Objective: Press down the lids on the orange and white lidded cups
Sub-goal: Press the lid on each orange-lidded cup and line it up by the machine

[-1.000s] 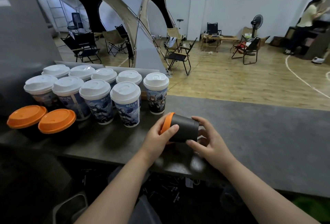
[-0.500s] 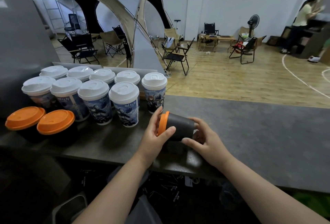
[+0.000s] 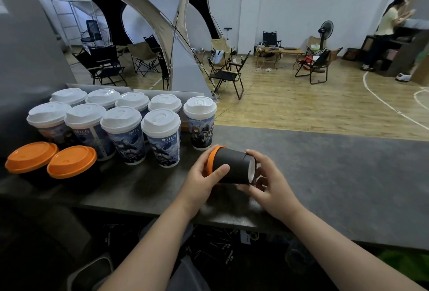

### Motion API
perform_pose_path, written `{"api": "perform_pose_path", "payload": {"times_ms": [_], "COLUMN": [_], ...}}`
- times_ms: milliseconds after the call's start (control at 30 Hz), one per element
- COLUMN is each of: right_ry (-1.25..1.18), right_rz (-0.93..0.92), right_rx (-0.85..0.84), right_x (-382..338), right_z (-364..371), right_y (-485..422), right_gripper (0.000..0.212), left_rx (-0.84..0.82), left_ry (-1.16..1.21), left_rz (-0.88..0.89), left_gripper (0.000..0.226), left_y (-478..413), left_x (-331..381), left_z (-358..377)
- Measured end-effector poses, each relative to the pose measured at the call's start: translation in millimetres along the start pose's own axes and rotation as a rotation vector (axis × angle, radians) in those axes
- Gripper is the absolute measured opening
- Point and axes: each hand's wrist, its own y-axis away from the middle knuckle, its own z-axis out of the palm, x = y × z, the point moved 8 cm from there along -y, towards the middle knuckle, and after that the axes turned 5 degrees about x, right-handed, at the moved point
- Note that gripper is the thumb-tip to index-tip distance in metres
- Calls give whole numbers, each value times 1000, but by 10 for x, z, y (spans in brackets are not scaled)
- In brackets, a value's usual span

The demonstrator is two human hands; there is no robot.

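Two bare hands hold one black cup (image 3: 232, 168) on its side over the grey counter (image 3: 336, 174), near the counter's front edge. Largest on the counter is the cluster of nine white-lidded printed cups (image 3: 123, 118), standing upright toward its left back part, just beside one another. In front of that cluster, at the counter's left end, stand two black cups with orange lids (image 3: 52, 160), touching side by side. The tilted black cup lies to the right of them, near the rightmost white-lidded cup, its orange lid (image 3: 212, 159) facing left and its white base facing right. The left hand (image 3: 202, 180) has its grip closed around the lid end, thumb across the cup's wall. The right hand (image 3: 270, 184) has its grip closed on the base end, fingers curled over the rim of the base.
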Motion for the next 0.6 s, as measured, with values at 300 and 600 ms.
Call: {"api": "perform_pose_path", "payload": {"times_ms": [300, 600], "right_ry": [123, 94], "right_rz": [-152, -188], "right_rx": [235, 234], "right_x": [-118, -124], "right_z": [-187, -215], "right_y": [13, 36], "right_gripper": [63, 63], "left_rx": [-129, -19], "left_ry": [105, -98], "left_rz": [-92, -8], "left_gripper": [50, 55], "left_y": [-22, -34], "left_x": [-94, -112], "left_z": [97, 73]}}
